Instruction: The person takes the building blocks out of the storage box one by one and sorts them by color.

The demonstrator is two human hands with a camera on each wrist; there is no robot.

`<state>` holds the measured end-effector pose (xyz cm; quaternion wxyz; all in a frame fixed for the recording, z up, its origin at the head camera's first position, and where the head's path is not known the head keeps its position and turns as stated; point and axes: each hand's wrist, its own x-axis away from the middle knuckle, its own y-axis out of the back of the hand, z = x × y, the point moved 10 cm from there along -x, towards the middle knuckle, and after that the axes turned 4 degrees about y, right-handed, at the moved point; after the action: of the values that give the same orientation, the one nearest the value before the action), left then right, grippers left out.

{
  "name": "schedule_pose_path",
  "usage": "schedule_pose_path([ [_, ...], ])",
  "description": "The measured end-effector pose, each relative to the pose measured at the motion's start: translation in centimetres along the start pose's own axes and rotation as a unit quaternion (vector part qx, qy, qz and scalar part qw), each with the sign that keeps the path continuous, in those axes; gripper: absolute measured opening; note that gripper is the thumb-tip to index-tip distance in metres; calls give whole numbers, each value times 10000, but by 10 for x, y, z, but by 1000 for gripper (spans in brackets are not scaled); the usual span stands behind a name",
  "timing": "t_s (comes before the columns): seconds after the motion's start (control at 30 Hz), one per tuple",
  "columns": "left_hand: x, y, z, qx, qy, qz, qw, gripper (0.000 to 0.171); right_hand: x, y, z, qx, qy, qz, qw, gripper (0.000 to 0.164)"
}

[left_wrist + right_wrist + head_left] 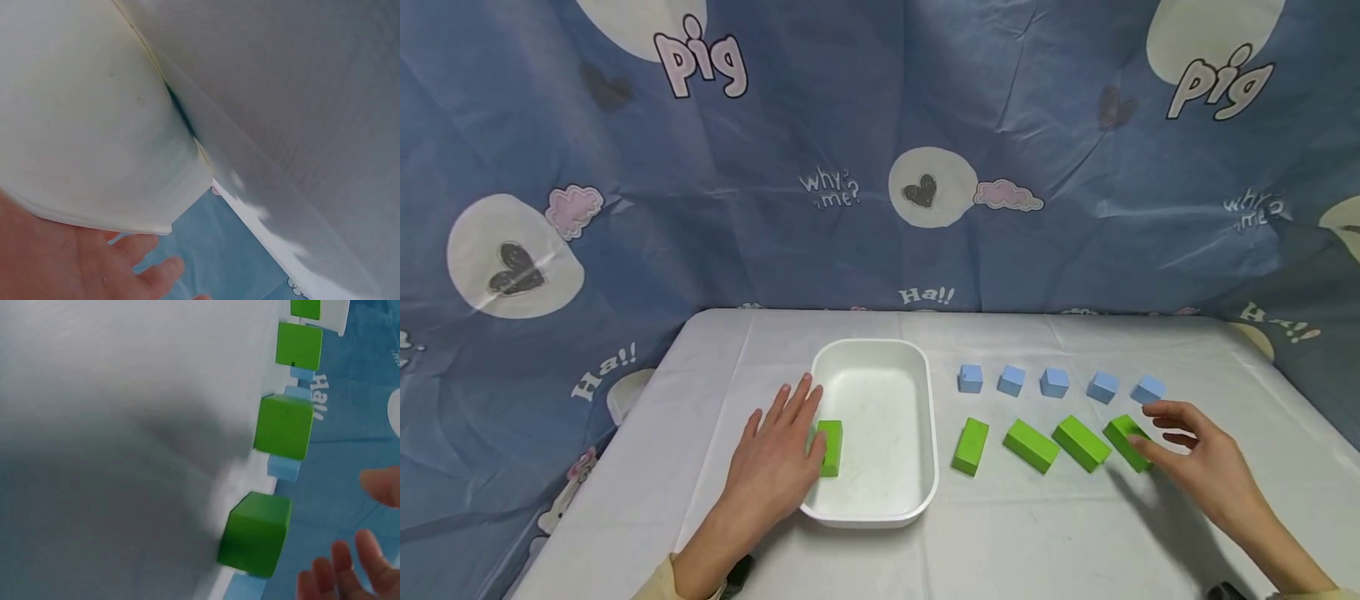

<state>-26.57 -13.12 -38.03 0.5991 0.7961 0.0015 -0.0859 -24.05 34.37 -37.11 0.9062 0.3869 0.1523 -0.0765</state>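
My left hand [778, 454] lies over the left side of a white plastic tray [880, 417], its fingers straight. Inside the tray, against that side, is a green block [832, 446], partly covered by the left thumb. On the right, my right hand [1206, 462] hovers at the rightmost green block [1124, 437], thumb and fingers apart; the right wrist view shows a gap between the hand and this block [255, 537]. Three more green blocks lie between it and the tray: a left one [971, 447], a middle one [1032, 446] and a right one [1082, 443].
Behind the green blocks stands a row of several light blue cubes, from the leftmost cube [970, 379] to the rightmost cube [1148, 389], near my right fingertips. A white cloth [1000, 542] covers the table. A blue printed curtain [820, 250] hangs along the back edge.
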Motion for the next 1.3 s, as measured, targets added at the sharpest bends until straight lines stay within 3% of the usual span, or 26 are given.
schedule_pose_path([
  [0.23, 0, 1, 1, -58, 11, -39, 10000, 56, -13, -15, 32, -659, 539, 177, 9962, 46],
  [0.57, 0, 1, 1, -27, -29, -41, 10000, 54, -32, -42, 68, -1133, 743, 528, 9894, 50],
  [1.03, 1, 1, 1, -45, -30, -58, 10000, 54, -41, -79, 101, -2020, 1269, 1053, 9654, 50],
  [1.3, 1, 1, 1, -15, -9, -70, 10000, 54, -46, -99, 121, -2176, 1421, 1278, 9571, 42],
])
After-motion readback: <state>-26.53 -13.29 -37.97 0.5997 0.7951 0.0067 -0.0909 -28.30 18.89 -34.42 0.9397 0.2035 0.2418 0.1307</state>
